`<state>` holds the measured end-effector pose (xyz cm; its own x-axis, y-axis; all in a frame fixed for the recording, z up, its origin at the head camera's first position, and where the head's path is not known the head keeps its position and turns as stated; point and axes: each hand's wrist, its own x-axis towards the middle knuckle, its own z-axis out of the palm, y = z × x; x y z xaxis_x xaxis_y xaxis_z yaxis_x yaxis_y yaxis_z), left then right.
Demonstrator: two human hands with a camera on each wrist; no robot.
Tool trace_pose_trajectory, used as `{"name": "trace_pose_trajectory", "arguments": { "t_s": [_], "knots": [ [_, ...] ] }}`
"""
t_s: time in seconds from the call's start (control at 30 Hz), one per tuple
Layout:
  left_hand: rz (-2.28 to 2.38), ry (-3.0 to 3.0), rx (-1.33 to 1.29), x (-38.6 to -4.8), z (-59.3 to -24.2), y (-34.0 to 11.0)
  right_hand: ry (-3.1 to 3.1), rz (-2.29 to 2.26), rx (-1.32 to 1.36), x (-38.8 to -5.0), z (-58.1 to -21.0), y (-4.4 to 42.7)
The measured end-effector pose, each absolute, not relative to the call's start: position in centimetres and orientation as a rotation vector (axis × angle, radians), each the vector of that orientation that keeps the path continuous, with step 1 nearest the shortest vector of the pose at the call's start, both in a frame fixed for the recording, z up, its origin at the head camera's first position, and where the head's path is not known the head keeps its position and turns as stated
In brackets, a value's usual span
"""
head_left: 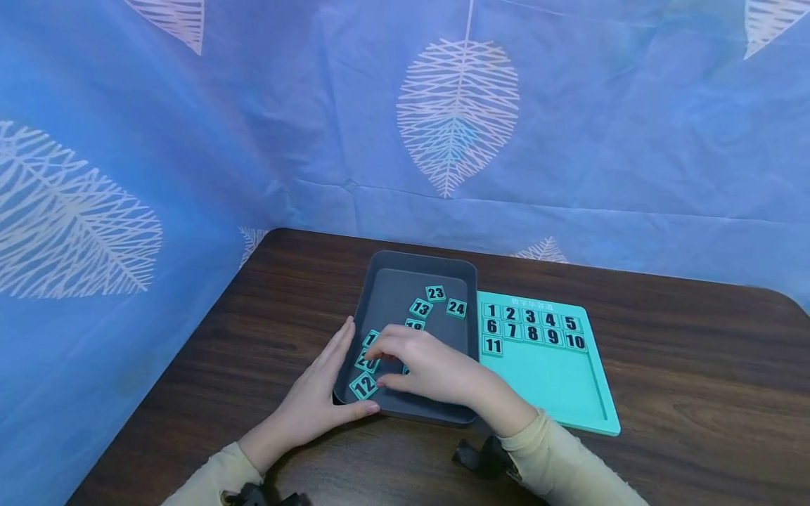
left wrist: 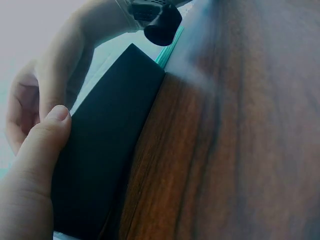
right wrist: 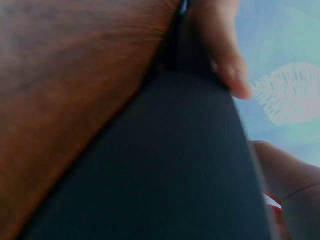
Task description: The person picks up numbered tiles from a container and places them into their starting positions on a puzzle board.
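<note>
A dark grey tray [head_left: 392, 281] holds loose turquoise number tiles, among them 12 [head_left: 363, 386], 13 [head_left: 420, 308], 23 [head_left: 435, 294] and 24 [head_left: 456, 308]. My left hand [head_left: 319, 390] lies at the tray's near left corner, fingers straight along the left side and thumb at the front rim. Over the tray, my right hand [head_left: 424, 362] reaches left with bent fingers. Its fingertips are at a partly covered tile [head_left: 367, 363], thumb and index finger apart. Other tiles are partly hidden beneath this hand. In the right wrist view the tray wall [right wrist: 160, 160] blocks the tiles.
Right of the tray lies a turquoise number board [head_left: 550, 379], with tiles 1 to 11 set in order from its top left. Both stand on a dark wooden table [head_left: 696, 365]. A blue cloth with white leaf prints [head_left: 607, 119] hangs behind the table and at its left.
</note>
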<state>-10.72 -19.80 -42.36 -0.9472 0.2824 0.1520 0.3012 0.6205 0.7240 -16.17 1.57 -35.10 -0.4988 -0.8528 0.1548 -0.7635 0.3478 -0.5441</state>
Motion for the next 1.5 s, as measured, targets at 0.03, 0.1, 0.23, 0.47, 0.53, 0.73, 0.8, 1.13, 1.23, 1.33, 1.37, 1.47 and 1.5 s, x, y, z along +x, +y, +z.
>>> {"name": "trace_pose_trajectory", "arguments": {
  "t_s": [0.03, 0.1, 0.23, 0.47, 0.53, 0.73, 0.8, 1.13, 1.23, 1.33, 1.37, 1.47, 1.5],
  "knots": [
    [-1.261, -2.805, -0.504, -10.7, -42.4, -19.8, 2.446, -0.842, -1.482, -16.2, -35.3, 1.4],
    [-1.257, -2.805, -0.501, -10.6, -42.4, -19.9, 2.446, -0.815, -1.491, -16.2, -35.8, 1.1],
    [-1.254, -2.815, -0.487, -10.6, -42.4, -20.0, 2.425, -0.785, -1.516, -16.3, -36.7, 0.7],
    [-1.253, -2.819, -0.486, -10.5, -42.3, -20.2, 2.367, -0.727, -1.571, -16.3, -37.9, 0.3],
    [-1.257, -2.817, -0.489, -10.5, -42.2, -20.2, 2.354, -0.701, -1.58, -16.3, -38.1, 0.3],
    [-1.264, -2.816, -0.493, -10.5, -42.2, -20.2, 2.379, -0.657, -1.606, -16.5, -38.4, 0.2],
    [-1.263, -2.818, -0.495, -10.5, -42.2, -20.2, 2.382, -0.652, -1.614, -16.5, -38.4, 0.3],
    [-1.242, -2.818, -0.5, -10.7, -42.2, -19.9, 2.458, -0.56, -1.648, -16.3, -38.6, 0.5],
    [-1.247, -2.813, -0.507, -10.8, -42.3, -19.8, 2.467, -0.579, -1.627, -16.3, -38.6, 0.6],
    [-1.242, -2.808, -0.518, -10.8, -42.3, -19.8, 2.472, -0.6, -1.581, -16.3, -38.6, 0.7],
    [-1.241, -2.808, -0.518, -10.8, -42.3, -19.8, 2.474, -0.6, -1.567, -16.3, -38.6, 0.7],
    [-1.234, -2.816, -0.509, -10.8, -42.3, -19.8, 2.475, -0.608, -1.539, -16.3, -38.5, 0.6],
    [-1.233, -2.817, -0.507, -10.8, -42.3, -19.8, 2.476, -0.612, -1.536, -16.3, -38.5, 0.6]
  ]
}}
